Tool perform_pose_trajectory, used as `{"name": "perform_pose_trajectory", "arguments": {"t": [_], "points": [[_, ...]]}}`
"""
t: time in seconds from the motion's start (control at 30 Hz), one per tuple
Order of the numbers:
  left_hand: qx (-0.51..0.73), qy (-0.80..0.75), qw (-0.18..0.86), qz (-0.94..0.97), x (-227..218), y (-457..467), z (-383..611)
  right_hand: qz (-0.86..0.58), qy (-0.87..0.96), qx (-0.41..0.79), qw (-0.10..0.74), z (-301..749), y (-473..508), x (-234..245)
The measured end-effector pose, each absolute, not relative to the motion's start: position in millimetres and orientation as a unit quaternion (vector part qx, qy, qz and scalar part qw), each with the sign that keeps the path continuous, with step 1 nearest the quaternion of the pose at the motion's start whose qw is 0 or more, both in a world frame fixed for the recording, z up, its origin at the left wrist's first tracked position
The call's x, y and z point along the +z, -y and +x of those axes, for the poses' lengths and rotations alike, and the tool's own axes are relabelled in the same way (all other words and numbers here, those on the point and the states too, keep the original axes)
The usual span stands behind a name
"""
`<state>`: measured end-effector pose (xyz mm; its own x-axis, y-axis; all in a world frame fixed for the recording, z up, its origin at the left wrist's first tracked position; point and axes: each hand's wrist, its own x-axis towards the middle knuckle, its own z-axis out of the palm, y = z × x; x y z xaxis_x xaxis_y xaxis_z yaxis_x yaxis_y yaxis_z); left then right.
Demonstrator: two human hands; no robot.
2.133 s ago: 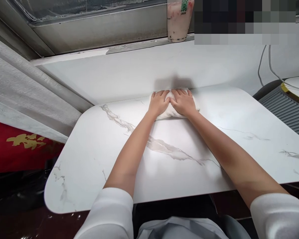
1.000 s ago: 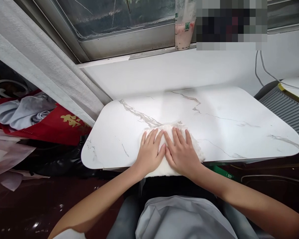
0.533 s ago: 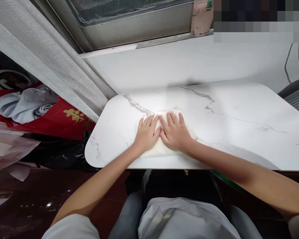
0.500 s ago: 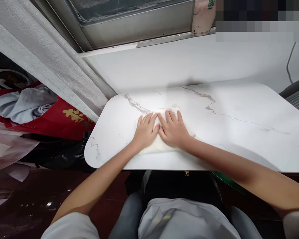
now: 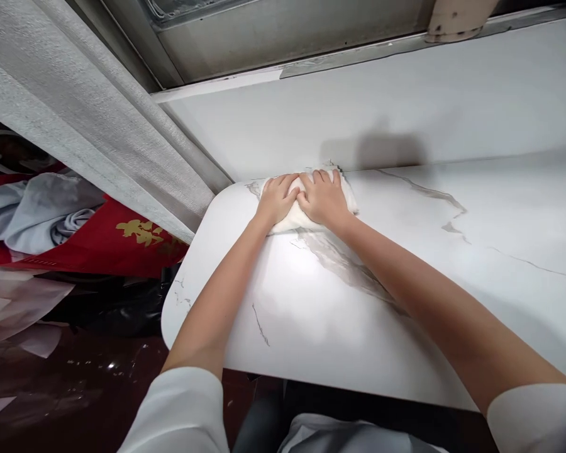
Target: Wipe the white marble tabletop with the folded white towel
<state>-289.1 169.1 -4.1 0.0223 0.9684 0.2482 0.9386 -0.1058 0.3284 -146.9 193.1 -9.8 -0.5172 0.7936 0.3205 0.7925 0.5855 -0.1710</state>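
Note:
Both my hands lie palm down, side by side, on a bunched white cloth (image 5: 290, 221) at the far left corner of a white marble-patterned table (image 5: 358, 314). My left hand (image 5: 276, 200) covers the cloth's left part, fingers laid over it and pointing away from me. My right hand (image 5: 323, 198) touches it thumb to thumb and covers the right part. Only the cloth's near and right edges show past my hands. Both arms reach far forward, white sleeves at the bottom of the view.
A white wall (image 5: 382, 107) and a window sill (image 5: 358, 50) rise just behind the table. The base of a drink cup (image 5: 457, 22) stands on the sill. A grey curtain (image 5: 75, 126) hangs at left, above a red bag with gold lettering (image 5: 122, 242) and grey clothes (image 5: 38, 207).
My hands have pushed the cloth from the table's near left edge to its far left corner by the wall. My arms are stretched out further, and the view has tilted down and right.

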Motion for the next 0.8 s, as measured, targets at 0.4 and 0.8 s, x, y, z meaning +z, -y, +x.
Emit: {"name": "perform_pose_trajectory", "arguments": {"t": [0.4,0.8], "points": [[0.184,-0.666,0.02,0.722,-4,-177,-294,-0.444,0.877,-0.012,0.183,-148,-202,-12],[0.177,-0.674,0.032,0.716,-2,-74,-263,-0.412,0.894,-0.034,0.17,-115,-106,-13]]}}
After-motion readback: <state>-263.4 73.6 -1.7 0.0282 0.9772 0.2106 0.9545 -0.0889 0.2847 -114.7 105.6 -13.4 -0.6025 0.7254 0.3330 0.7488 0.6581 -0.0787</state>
